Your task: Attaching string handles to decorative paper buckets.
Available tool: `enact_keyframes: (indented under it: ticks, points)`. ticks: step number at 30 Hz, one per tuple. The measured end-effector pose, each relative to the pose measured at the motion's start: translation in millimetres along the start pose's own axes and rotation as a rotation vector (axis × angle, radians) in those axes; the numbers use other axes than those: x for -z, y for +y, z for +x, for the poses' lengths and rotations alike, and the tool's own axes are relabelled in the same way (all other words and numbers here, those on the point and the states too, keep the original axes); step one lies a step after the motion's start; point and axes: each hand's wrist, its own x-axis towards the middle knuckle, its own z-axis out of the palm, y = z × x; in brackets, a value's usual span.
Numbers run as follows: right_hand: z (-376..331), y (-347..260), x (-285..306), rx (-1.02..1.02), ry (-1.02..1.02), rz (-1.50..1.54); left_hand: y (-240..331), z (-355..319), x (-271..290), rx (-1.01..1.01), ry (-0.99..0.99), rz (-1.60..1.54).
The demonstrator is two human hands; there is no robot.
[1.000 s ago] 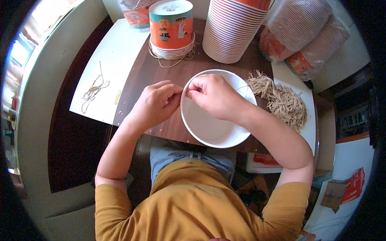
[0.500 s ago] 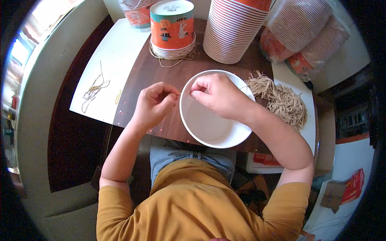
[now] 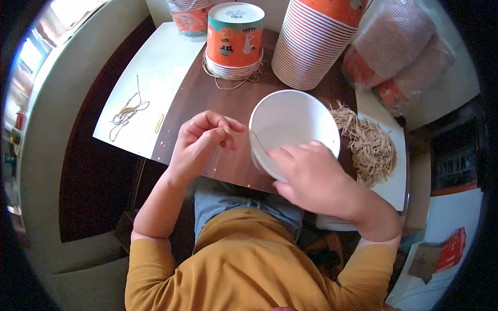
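Our white bucket (image 3: 295,114) tilts near the tabletop (image 3: 187,88) edge, with room leftward; right fingers (image 3: 280,154) grip it, left fingers (image 3: 236,126) pinch together.

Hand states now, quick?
Left hand: pinched closed; can't tell whether on anything.
Right hand: blurred, appears closed on white paper bucket's near rim.

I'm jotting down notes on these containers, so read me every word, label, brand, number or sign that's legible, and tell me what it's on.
No text can be read.
Upturned orange-and-green bucket: dark print on its white base, too small to read.
Red packet at the right: pale marks, too blurred to read.
White bucket: no lettering seen on its visible inner wall.
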Motion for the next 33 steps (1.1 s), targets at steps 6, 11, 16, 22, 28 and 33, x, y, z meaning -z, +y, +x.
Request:
enact_keyframes:
  ticks: [6, 11, 16, 22, 28, 33]
  points:
    - [-6.5, 16.9, 4.7, -0.041, 0.272, -0.086, 8.0, -6.0, -14.9, 0.11, -0.026, -0.182]
    - [-2.4, 6.5, -19.3, 0.031, 0.548, -0.222, 9.8, 3.7, -39.7, 0.047, 0.017, 0.194]
    - [-7.5, -19.7, -50.6, 0.13, 0.717, -0.075, 7.8, 8.3, -51.5, 0.011, 0.019, 0.415]
    - [-9.7, -26.5, -72.9, 0.051, 0.835, 0.132, 4.8, -3.6, -41.2, -0.152, -0.274, 0.553]
    - [-21.2, -34.9, -55.0, 0.101, 0.662, 0.073, 18.0, -6.0, -38.0, -0.128, -0.264, 0.583]
    - [-23.7, -11.0, -15.1, 0.094, 0.774, 0.078, 23.6, -3.1, -32.0, 0.063, -0.323, 0.295]
